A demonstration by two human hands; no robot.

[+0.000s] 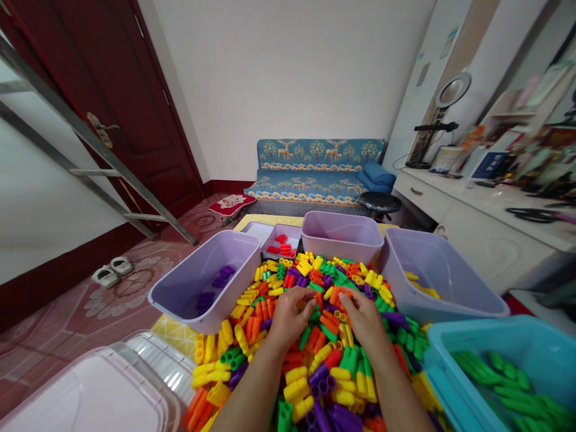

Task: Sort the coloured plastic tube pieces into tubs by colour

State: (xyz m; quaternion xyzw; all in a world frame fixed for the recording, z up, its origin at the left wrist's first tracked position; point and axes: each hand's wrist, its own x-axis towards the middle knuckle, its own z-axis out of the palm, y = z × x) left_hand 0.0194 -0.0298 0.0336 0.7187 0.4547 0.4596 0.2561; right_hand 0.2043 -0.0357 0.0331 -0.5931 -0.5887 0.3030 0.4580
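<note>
A broad heap of plastic tube pieces (252,327) in yellow, orange, red, green and purple covers the table. Over its middle, my right hand (362,315) grips an orange tube piece (337,296) between thumb and fingers. Just left of it, my left hand (290,315) is closed, with thumb and fingertips curled together low among the pieces. Orange-red shows by its fingertips, but I cannot make out what it holds. Purple pieces (215,288) lie in the left lilac bin, and yellow pieces (422,285) in the right one.
Lilac bins stand at the left (180,294), back (342,243) and right (454,303). A small tray (294,231) holds red pieces. Green pieces fill part of a turquoise bin (450,360). Lids (90,396) lie front left; a metal ladder (103,153) leans beyond.
</note>
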